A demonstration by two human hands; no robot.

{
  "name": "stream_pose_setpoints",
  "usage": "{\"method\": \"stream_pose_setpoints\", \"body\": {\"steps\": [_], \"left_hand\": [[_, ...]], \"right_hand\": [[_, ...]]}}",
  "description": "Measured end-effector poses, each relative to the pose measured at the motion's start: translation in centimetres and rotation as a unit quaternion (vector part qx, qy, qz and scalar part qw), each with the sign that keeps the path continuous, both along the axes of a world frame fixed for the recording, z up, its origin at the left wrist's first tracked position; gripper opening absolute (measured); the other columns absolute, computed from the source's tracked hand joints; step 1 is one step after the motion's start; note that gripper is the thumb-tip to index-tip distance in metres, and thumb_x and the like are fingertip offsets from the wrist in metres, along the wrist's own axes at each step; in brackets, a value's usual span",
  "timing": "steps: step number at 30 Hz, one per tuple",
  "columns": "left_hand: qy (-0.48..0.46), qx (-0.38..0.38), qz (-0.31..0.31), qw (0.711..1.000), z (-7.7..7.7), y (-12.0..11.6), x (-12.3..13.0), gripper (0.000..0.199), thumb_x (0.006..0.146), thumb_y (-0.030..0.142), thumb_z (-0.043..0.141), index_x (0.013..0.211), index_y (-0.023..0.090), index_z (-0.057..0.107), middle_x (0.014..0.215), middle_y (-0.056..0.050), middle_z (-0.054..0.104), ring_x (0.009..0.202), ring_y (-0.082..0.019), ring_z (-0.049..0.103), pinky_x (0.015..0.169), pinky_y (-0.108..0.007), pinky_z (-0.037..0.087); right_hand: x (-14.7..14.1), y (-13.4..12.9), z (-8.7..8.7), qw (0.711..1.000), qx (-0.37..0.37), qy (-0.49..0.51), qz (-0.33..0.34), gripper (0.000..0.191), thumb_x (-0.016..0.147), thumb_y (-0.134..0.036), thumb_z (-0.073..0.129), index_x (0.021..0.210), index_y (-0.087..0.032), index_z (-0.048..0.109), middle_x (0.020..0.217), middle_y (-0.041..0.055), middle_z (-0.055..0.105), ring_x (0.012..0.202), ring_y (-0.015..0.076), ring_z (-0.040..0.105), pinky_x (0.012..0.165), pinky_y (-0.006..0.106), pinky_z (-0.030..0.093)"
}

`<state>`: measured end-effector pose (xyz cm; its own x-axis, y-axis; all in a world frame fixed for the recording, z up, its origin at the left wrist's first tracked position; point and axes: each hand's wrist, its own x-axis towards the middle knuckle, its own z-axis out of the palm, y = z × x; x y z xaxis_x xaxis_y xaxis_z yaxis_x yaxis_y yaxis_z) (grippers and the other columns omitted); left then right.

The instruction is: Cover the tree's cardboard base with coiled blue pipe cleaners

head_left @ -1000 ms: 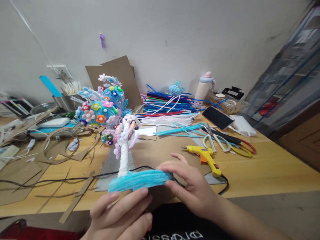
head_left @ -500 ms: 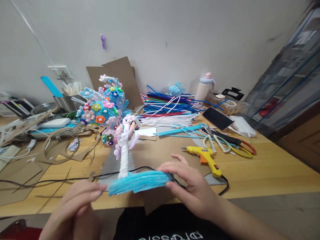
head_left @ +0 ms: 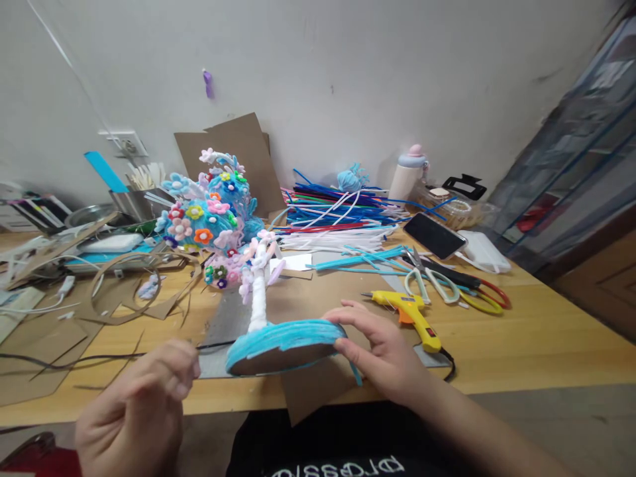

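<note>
My right hand [head_left: 385,351] grips the rim of a round cardboard base [head_left: 283,361] edged with light blue pipe cleaners, fingers on top and thumb below. The base is tilted, so its brown underside shows. A white-wrapped stem [head_left: 258,298] rises from it, with pale pink and lilac petals at its top. A short blue strand [head_left: 356,374] hangs by my right fingers. To the left of the base, apart from it, my left hand [head_left: 144,397] has its fingers curled in, with nothing visible in them; it is slightly blurred.
Behind the stem stands a blue pipe-cleaner piece covered in colourful flowers [head_left: 203,215]. A yellow glue gun [head_left: 410,311], scissors [head_left: 430,281] and a phone [head_left: 434,235] lie to the right. Pipe cleaners [head_left: 338,218] are piled by the wall. Cardboard scraps [head_left: 119,305] and a black cable lie left.
The base has tipped, so its brown underside now shows, and the stem has shifted right. My left hand has drawn back from the base's edge and its fingers have curled in.
</note>
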<state>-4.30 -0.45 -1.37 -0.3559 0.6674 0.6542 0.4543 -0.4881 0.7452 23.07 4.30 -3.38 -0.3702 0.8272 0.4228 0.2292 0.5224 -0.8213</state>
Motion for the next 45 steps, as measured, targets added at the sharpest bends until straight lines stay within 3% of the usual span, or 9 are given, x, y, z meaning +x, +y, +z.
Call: {"method": "stream_pose_setpoints", "body": {"steps": [2, 5, 9, 13, 18, 24, 29, 33, 45], "left_hand": [[-0.027, -0.003, 0.009, 1.000, 0.0, 0.4, 0.3, 0.010, 0.092, 0.026, 0.061, 0.098, 0.024, 0.069, 0.083, 0.001, 0.065, 0.077, -0.016, 0.061, 0.077, -0.032, 0.050], [0.062, -0.041, -0.027, 0.997, 0.2, 1.0, 0.7, 0.044, 0.088, 0.022, 0.066, 0.130, 0.032, 0.058, 0.104, 0.000, 0.068, 0.093, -0.016, 0.064, 0.086, -0.028, 0.051], [0.253, -0.068, -0.098, 0.960, 1.1, 1.7, 0.8, 0.027, 0.090, 0.029, 0.062, 0.117, 0.030, 0.066, 0.116, -0.003, 0.065, 0.107, -0.020, 0.063, 0.088, -0.029, 0.053], [0.281, -0.044, -0.125, 0.950, 1.8, 2.2, 1.3, 0.021, 0.090, 0.023, 0.060, 0.108, 0.028, 0.070, 0.103, -0.004, 0.065, 0.094, -0.018, 0.066, 0.076, -0.027, 0.056], [0.263, -0.049, -0.140, 0.953, 1.9, 1.7, 1.7, 0.020, 0.093, 0.017, 0.054, 0.100, 0.027, 0.070, 0.101, -0.002, 0.061, 0.093, -0.015, 0.063, 0.075, -0.023, 0.052], [0.146, -0.025, -0.122, 0.981, 1.7, 0.5, 1.3, 0.026, 0.096, 0.019, 0.051, 0.117, 0.027, 0.064, 0.101, -0.002, 0.061, 0.098, -0.017, 0.057, 0.084, -0.026, 0.047], [0.095, -0.060, -0.173, 0.979, 1.0, -0.6, 0.4, 0.024, 0.097, 0.016, 0.048, 0.110, 0.027, 0.066, 0.101, -0.003, 0.062, 0.107, -0.018, 0.055, 0.088, -0.026, 0.048], [0.071, -0.087, -0.227, 0.967, 0.5, -1.1, -0.2, 0.021, 0.098, 0.017, 0.047, 0.100, 0.026, 0.066, 0.091, -0.003, 0.061, 0.099, -0.019, 0.057, 0.082, -0.028, 0.051], [-0.027, -0.060, -0.240, 0.969, 0.3, -0.6, -0.2, 0.011, 0.092, 0.027, 0.062, 0.081, 0.025, 0.064, 0.065, -0.001, 0.053, 0.066, -0.017, 0.053, 0.064, -0.034, 0.048]], "right_hand": [[0.1, 0.3, -0.3, 1.000, -0.014, 0.004, -0.015, 0.020, 0.091, -0.027, 0.060, 0.111, -0.028, 0.066, 0.111, 0.0044, 0.074, 0.113, 0.0246, 0.065, 0.112, 0.054, 0.037], [0.2, 0.5, -0.4, 0.999, -0.020, 0.009, -0.024, 0.020, 0.091, -0.030, 0.060, 0.110, -0.027, 0.067, 0.111, 0.0063, 0.074, 0.112, 0.0249, 0.064, 0.103, 0.050, 0.048], [0.2, 0.5, -0.3, 1.000, -0.018, 0.005, -0.021, 0.020, 0.091, -0.030, 0.059, 0.110, -0.026, 0.067, 0.110, 0.0065, 0.074, 0.109, 0.0242, 0.065, 0.104, 0.052, 0.046], [0.2, 0.3, -0.2, 1.000, -0.010, -0.001, -0.009, 0.022, 0.091, -0.028, 0.060, 0.112, -0.027, 0.066, 0.111, 0.0055, 0.075, 0.112, 0.0248, 0.065, 0.113, 0.056, 0.036], [0.2, -0.1, 0.0, 1.000, 0.000, -0.004, 0.008, 0.024, 0.091, -0.025, 0.059, 0.115, -0.029, 0.065, 0.112, 0.0045, 0.075, 0.111, 0.0250, 0.067, 0.116, 0.058, 0.032], [0.3, -0.4, -0.1, 1.000, 0.010, -0.002, 0.016, 0.025, 0.092, -0.024, 0.058, 0.116, -0.029, 0.063, 0.110, 0.0038, 0.075, 0.107, 0.0238, 0.068, 0.115, 0.058, 0.031], [0.3, -0.3, -0.2, 1.000, 0.007, -0.005, 0.001, 0.023, 0.091, -0.025, 0.059, 0.113, -0.029, 0.064, 0.110, 0.0037, 0.075, 0.112, 0.0246, 0.067, 0.115, 0.055, 0.033], [0.2, -0.3, -0.2, 1.000, 0.008, -0.003, -0.002, 0.025, 0.090, -0.025, 0.059, 0.114, -0.030, 0.065, 0.109, 0.0033, 0.075, 0.109, 0.0243, 0.068, 0.115, 0.056, 0.033], [0.2, -0.3, -0.2, 1.000, 0.014, -0.002, -0.005, 0.025, 0.090, -0.025, 0.060, 0.114, -0.030, 0.065, 0.110, 0.0038, 0.076, 0.111, 0.0255, 0.067, 0.114, 0.056, 0.035]]}}
